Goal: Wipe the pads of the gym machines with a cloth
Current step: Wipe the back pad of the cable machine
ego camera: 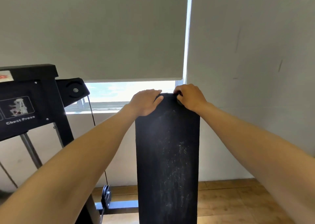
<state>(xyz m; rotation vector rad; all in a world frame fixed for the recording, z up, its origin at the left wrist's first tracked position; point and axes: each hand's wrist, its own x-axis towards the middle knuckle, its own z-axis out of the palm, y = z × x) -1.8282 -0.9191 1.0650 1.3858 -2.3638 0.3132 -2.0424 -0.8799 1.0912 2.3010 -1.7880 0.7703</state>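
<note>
The long black upholstered back pad point(167, 155) stands upright before us, streaked with pale dust, so we judge the wiping barely begun. Our left hand point(144, 103) lies flat on its top corner while our right hand point(189, 97) grips a dark bunched cloth point(179, 97) at the top edge; next we need a firm downward stroke.

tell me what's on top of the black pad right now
Both hands sit at the black pad's top edge: the left hand rests flat, the right hand grips something dark, seemingly a cloth, mostly covered by its fingers. Whitish streaks mark the pad below.
</note>
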